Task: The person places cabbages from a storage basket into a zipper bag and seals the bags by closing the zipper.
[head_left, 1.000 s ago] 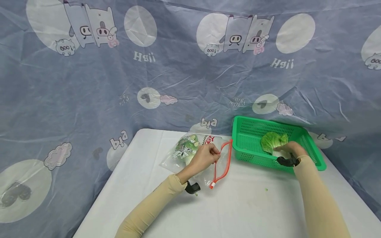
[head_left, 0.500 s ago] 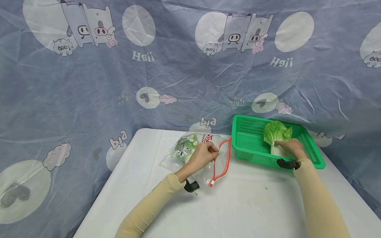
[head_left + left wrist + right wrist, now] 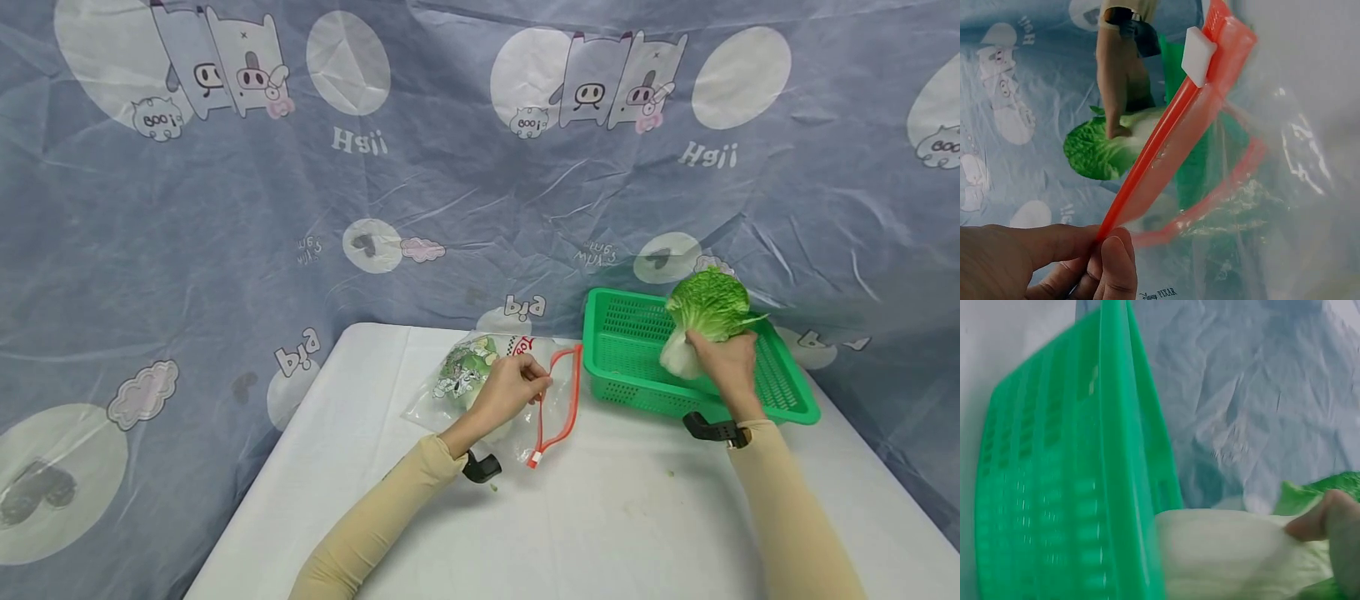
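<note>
In the head view my left hand (image 3: pixel 510 389) pinches the red zip edge (image 3: pixel 1154 137) of a clear zip bag (image 3: pixel 551 408), whose mouth gapes toward the basket. Inside the bag lies a green and white vegetable (image 3: pixel 468 371), partly covered by the bag's print and my hand. My right hand (image 3: pixel 726 362) grips a head of Chinese cabbage (image 3: pixel 708 304) above the green basket (image 3: pixel 630 387). Its leafy end points up and away, its white base down and left. The right wrist view shows my thumb (image 3: pixel 1316 525) pressed on the white stalk (image 3: pixel 1229 550).
A white table (image 3: pixel 585 533) bears the bag and the basket side by side. Small green scraps (image 3: pixel 493 487) lie near my left wrist. A grey-blue printed cloth (image 3: pixel 450 183) hangs behind the table. On the zip edge sits a white slider (image 3: pixel 1199 56).
My right hand has lifted the Chinese cabbage up from the basket's floor and tilted it, so its base now swings left. The left hand stays at the bag's edge.
</note>
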### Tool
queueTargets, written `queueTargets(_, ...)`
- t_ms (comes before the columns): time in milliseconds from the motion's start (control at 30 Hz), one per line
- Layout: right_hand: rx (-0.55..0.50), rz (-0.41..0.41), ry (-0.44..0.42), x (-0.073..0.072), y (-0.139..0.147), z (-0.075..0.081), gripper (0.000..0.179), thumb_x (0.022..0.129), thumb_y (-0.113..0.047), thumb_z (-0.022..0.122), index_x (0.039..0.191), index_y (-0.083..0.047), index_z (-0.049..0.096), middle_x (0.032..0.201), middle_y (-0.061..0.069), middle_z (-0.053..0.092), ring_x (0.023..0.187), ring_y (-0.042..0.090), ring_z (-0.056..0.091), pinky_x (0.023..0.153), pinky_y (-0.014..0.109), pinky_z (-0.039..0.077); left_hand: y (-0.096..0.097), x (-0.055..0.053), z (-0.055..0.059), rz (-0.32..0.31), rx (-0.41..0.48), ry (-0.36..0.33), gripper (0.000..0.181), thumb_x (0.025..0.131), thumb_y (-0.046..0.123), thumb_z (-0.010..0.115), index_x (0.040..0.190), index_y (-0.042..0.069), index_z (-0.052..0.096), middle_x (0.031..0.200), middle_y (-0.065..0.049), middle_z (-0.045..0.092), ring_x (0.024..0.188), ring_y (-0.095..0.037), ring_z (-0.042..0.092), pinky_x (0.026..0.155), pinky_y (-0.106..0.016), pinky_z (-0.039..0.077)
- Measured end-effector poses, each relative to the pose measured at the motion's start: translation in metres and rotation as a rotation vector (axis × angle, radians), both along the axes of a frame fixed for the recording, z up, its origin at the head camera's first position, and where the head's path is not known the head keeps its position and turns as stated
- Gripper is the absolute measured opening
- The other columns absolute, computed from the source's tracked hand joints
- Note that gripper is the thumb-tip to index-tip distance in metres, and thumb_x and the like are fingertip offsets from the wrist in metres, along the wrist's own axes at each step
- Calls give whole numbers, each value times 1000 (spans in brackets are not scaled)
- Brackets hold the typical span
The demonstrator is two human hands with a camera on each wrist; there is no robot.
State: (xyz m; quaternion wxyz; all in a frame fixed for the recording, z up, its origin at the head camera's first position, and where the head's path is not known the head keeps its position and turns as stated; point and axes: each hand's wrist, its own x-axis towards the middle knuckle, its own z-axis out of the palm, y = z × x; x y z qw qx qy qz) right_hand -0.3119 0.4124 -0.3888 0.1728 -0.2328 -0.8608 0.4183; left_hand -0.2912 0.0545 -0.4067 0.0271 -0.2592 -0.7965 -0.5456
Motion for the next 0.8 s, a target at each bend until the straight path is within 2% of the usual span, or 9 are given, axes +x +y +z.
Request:
queueTargets(200, -60, -28, 137, 15, -32, 12, 85, 85, -50, 59, 147, -12, 13, 140, 22, 40, 120, 32, 47, 90, 45, 43, -3, 1, 3, 6, 2, -26, 7, 89, 11, 68, 83, 7, 67, 69, -5, 68, 67, -34, 69, 52, -22, 52)
queueTargets(333, -102, 25, 223, 28, -61, 13, 78, 87, -41, 61, 147, -19, 16, 141, 16, 42, 122, 28, 48, 90, 40, 44, -5, 2, 5, 20, -5, -23, 7, 89, 12, 66, 83, 8, 67, 69, -3, 67, 64, -27, 69, 53, -23, 53)
queueTargets(467, -155, 116, 302, 40, -94, 4, 74, 88, -30, 65, 147, -19, 22, 139, 12, 44, 122, 24, 49, 90, 31, 45, -6, 3, 7, 27, -13, -13, 7, 89, 13, 66, 83, 9, 66, 69, -1, 67, 60, -20, 67, 52, -23, 52)
queueTargets(567, -180, 193, 342, 48, -117, -6, 74, 87, -22, 67, 147, -15, 24, 138, 12, 44, 123, 24, 49, 94, 33, 45, -7, 4, 8, 30, -8, -8, 7, 89, 13, 65, 84, 9, 66, 70, -3, 67, 60, -21, 68, 52, -23, 53)
queueTargets(700, -182, 264, 331, 55, -142, -20, 76, 86, -18, 68, 147, -7, 25, 139, 16, 45, 126, 28, 47, 102, 42, 41, -7, 5, 11, 36, 14, -13, 5, 90, 11, 64, 88, 7, 66, 75, -6, 69, 62, -23, 68, 53, -25, 54)
queueTargets(800, -182, 310, 280, 59, -155, -32, 75, 86, -18, 69, 146, -2, 26, 137, 21, 46, 126, 32, 47, 104, 46, 39, -7, 5, 12, 39, 37, -23, 6, 91, 11, 64, 92, 6, 66, 78, -8, 69, 64, -25, 68, 54, -26, 54)
